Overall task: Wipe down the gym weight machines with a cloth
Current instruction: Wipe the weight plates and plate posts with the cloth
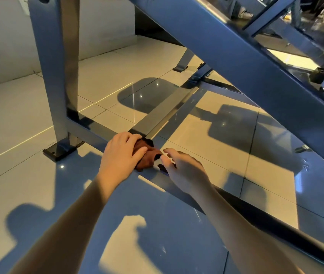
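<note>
Both hands (122, 153) (185, 171) low, left seemingly around cloth (147, 156).

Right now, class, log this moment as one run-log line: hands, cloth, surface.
left hand: grips cloth | cloth: pressed on base bar | right hand: rests on base bar beside cloth | step: wiping

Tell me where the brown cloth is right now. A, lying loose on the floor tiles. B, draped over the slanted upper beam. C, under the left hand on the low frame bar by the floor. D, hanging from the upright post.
C: the left hand grips the brown cloth against the low frame bar, where a cross bar meets it.
</note>
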`<state>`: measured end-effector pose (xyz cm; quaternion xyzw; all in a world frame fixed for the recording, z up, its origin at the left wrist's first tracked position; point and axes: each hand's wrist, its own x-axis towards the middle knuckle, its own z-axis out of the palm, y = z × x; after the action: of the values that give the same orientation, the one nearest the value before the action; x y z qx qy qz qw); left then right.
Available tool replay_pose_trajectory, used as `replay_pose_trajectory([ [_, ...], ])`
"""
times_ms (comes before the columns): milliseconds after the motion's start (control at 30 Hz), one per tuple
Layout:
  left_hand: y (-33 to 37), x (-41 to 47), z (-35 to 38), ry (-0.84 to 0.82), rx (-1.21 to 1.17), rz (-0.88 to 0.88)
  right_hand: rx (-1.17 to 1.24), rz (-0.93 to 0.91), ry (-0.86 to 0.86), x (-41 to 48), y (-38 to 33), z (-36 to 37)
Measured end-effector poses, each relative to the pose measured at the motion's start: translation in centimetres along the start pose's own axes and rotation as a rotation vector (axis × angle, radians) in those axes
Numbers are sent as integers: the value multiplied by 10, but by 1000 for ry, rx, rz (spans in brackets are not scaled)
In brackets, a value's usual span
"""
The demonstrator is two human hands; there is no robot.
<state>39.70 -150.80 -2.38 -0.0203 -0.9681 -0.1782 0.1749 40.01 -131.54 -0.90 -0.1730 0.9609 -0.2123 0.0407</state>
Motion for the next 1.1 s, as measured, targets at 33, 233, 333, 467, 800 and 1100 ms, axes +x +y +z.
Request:
replay_pose_trajectory([
  [33,-6,2,0,1,-10,-13,-27,-15,12,0,0,1],
  [233,-17,5,3,99,10,-38,-167,-155,54,-1,-5,1],
  [333,-20,-6,8,46,20,79,-222,-221,22,0,-5,-1],
  [467,-43,13,2,105,59,46,-246,-348,12,-1,-4,1],
  [800,-76,34,-8,-16,230,-192,-257,-407,35,0,-2,6],
  [1100,-114,48,-13,-105,394,-213,-232,-421,81,1,0,9],
])
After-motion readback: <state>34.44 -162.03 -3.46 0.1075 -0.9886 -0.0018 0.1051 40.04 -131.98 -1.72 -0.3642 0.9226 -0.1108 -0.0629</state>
